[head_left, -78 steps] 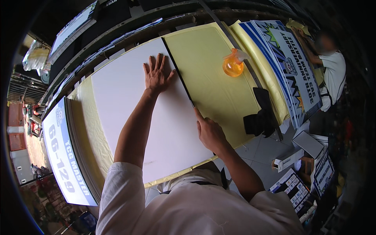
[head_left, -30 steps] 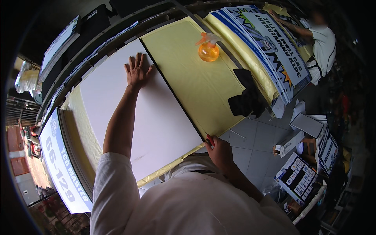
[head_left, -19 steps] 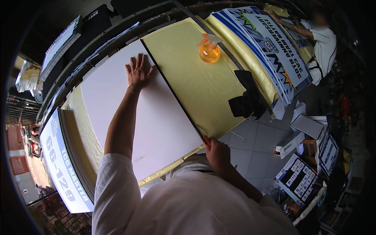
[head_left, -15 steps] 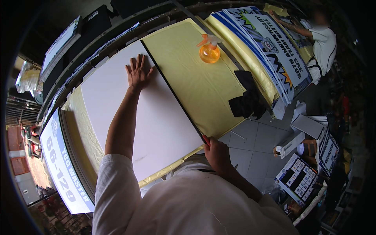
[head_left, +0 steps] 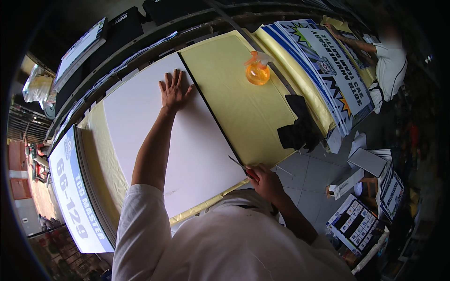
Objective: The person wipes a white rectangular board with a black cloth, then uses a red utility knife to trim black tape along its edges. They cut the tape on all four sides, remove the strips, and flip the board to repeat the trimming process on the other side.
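A large white board (head_left: 187, 136) lies on a table covered in yellowish sheeting, with a dark strip along its right edge. My left hand (head_left: 174, 93) rests flat on the board's far part, fingers spread. My right hand (head_left: 268, 182) is closed around a red-handled cutting tool (head_left: 252, 174) near the board's near right corner. Its slim, pointed metal blade angles up and leftward over the board. Much of the handle is hidden in my fingers, so the tool's exact kind is unclear.
An orange spray bottle (head_left: 258, 74) and a black cloth (head_left: 297, 129) lie on the table's right part. Printed boards (head_left: 335, 65) are stacked beyond, where a person in a white shirt (head_left: 388, 68) works. More boards (head_left: 77, 196) stand left. Boxes (head_left: 344, 188) sit on the floor at right.
The tool in my right hand has come away from the board's dark edge, and its blade now shows, turned leftward. My left hand stays flat on the board. The whole view has shifted slightly.
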`<state>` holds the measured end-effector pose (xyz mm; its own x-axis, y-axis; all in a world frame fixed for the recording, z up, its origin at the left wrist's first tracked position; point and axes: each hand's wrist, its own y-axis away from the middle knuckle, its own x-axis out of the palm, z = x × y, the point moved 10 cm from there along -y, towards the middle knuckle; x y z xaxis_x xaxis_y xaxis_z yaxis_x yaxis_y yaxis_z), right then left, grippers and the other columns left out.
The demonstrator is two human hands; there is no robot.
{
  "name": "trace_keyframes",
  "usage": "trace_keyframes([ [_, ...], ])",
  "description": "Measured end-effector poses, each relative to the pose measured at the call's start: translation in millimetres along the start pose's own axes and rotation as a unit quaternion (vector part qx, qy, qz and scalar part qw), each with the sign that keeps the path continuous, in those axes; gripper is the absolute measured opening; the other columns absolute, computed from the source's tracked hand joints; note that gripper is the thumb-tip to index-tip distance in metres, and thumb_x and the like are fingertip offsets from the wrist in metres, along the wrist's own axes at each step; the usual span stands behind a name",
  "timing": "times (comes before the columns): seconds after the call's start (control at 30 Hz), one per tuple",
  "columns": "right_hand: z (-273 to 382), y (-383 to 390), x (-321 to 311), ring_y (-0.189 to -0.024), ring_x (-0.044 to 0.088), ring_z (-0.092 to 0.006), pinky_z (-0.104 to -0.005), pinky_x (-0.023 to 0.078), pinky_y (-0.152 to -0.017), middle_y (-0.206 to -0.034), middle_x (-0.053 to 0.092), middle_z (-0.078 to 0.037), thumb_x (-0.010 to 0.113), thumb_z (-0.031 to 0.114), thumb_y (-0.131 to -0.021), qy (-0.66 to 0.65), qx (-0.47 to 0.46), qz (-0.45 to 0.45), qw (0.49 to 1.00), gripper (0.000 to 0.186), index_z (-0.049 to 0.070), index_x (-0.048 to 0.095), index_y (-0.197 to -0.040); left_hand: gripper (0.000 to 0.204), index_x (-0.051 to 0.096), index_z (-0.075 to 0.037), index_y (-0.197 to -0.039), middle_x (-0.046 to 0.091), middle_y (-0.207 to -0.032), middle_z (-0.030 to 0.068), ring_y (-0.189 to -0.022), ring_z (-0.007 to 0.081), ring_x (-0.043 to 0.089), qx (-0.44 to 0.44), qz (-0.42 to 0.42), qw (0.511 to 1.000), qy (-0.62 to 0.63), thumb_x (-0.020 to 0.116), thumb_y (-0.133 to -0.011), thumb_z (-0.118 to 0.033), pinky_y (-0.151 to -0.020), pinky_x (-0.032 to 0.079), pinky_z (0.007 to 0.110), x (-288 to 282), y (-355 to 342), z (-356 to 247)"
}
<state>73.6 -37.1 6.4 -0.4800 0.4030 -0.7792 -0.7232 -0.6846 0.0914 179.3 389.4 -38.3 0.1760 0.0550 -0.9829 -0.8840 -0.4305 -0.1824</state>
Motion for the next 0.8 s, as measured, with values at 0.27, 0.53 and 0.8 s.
trace_keyframes([
  [0.27, 4, 2, 7, -0.079, 0.070, -0.0340, -0.0438, 0.058, -0.067, -0.098, 0.064, -0.010, 0.073, 0.014, -0.088, 0.064, -0.042, -0.021, 0.997, 0.025, 0.010, 0.067, -0.112, 0.080, 0.026, -0.016, -0.163, 0.021, -0.170, 0.0067, -0.156, 0.0374, 0.012, -0.004, 0.004, 1.000, 0.002, 0.041, -0.100, -0.063, -0.123, 0.009, 0.062, -2, -1, -2],
  [0.53, 1, -4, 0, -0.078, 0.069, -0.0365, -0.0448, 0.057, -0.068, -0.093, 0.068, -0.013, 0.071, 0.016, -0.091, -0.004, -0.003, -0.050, 0.999, 0.019, 0.006, 0.064, -0.104, 0.080, 0.025, -0.016, -0.163, 0.021, -0.170, 0.0069, -0.157, 0.0376, 0.011, -0.009, 0.015, 1.000, 0.005, 0.042, -0.100, -0.063, -0.123, 0.009, 0.061, -4, 0, -4],
  [0.8, 5, -42, -27, -0.060, 0.055, -0.0146, -0.0338, 0.047, -0.057, -0.069, 0.055, -0.006, 0.063, 0.021, -0.102, -0.297, 0.058, 0.012, 0.953, 0.023, 0.000, 0.058, -0.094, 0.080, 0.025, -0.015, -0.163, 0.020, -0.170, 0.0075, -0.156, 0.0376, 0.012, -0.008, 0.000, 1.000, 0.017, 0.041, -0.100, -0.062, -0.123, 0.009, 0.061, -5, 2, -2],
])
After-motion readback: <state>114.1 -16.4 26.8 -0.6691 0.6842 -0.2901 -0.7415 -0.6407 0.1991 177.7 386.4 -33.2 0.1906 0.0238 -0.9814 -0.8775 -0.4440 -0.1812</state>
